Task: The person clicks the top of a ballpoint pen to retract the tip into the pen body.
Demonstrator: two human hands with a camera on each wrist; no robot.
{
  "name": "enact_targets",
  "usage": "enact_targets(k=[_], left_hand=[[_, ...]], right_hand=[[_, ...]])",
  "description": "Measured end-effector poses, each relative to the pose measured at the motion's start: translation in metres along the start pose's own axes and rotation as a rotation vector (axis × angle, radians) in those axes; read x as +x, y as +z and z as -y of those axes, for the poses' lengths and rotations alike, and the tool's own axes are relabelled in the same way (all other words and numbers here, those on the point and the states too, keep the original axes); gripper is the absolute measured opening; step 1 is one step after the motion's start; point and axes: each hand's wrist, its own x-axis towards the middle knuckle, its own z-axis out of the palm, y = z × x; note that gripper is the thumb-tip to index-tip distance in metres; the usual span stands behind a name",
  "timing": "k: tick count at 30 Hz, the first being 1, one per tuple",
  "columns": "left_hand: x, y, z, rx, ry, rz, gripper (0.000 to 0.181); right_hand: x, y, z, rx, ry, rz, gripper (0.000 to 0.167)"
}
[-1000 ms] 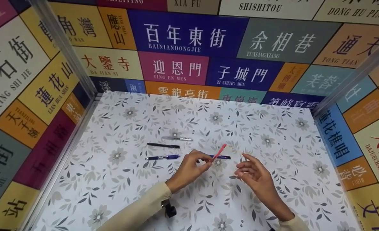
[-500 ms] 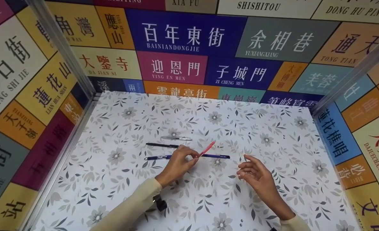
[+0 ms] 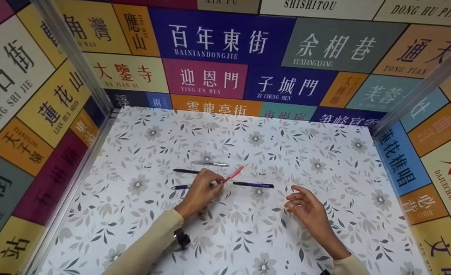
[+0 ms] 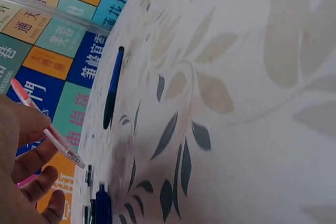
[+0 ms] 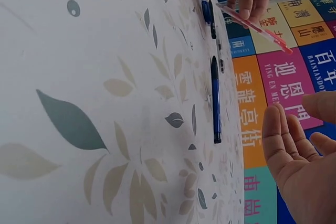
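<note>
My left hand [image 3: 201,192] pinches a pink pen [image 3: 235,173] between thumb and fingers, above the table. In the left wrist view that pen [image 4: 63,146] has a clear barrel and a pink end. Partly behind this hand lie a black pen [image 3: 186,171] and a blue pen with pale markings [image 3: 179,187]. A clear pen with a grey end [image 3: 212,164] lies just beyond them. Right of the hand is a dark blue pen [image 3: 254,185]. My right hand [image 3: 307,206] hovers over the table's right side with loosely bent fingers, holding nothing.
A white cloth with grey flowers and leaves covers the table [image 3: 263,233]. Panels with coloured street-name signs [image 3: 217,38] enclose its back and sides. Clear upright posts [image 3: 86,65] stand at the corners.
My left hand has moved left with the pink pen, from beside the dark blue pen to over the black and patterned blue pens. The right hand has barely shifted.
</note>
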Motion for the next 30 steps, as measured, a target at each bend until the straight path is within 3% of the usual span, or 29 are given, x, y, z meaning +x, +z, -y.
enact_targets(k=[8,16,22,30], left_hand=[[-0.001,-0.013,0.009,0.07,0.001,-0.002,0.011],[-0.007,-0.026,0.027,0.21,0.042,-0.023,0.011],[-0.011,-0.036,0.043,0.239,0.044,-0.039,0.008],[-0.017,-0.049,0.059,0.271,0.016,0.008,0.008]], right_hand=[[-0.002,-0.003,-0.004,-0.007,0.009,0.0,0.057],[-0.003,-0.004,-0.005,-0.024,0.019,-0.008,0.058],[-0.003,-0.004,-0.005,-0.026,0.008,-0.013,0.057],[-0.003,-0.003,-0.006,-0.016,0.01,-0.021,0.057]])
